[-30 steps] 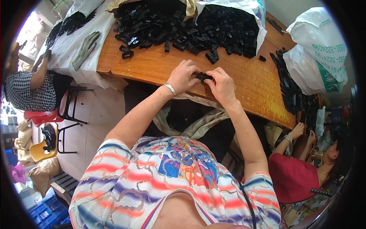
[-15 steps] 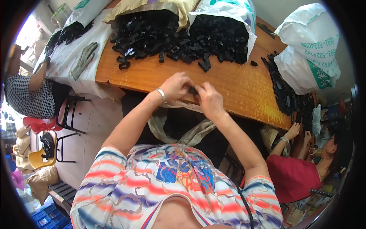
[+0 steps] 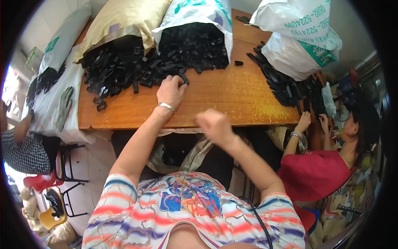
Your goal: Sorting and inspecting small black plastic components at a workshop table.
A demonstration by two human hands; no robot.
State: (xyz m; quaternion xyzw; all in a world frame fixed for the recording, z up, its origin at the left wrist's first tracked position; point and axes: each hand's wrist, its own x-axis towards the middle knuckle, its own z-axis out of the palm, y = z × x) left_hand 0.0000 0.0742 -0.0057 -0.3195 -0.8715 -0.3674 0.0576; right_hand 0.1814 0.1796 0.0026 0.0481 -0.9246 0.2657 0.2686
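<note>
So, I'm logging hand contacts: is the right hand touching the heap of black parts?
Apart. The head view shows the right hand by the near edge of the wooden table, whose surface shows between hand and heap of black parts.

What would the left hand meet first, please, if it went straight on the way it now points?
Most likely the loose black parts in front of the open white sack; the left hand is at their near edge, though whether it touches one is unclear.
</note>
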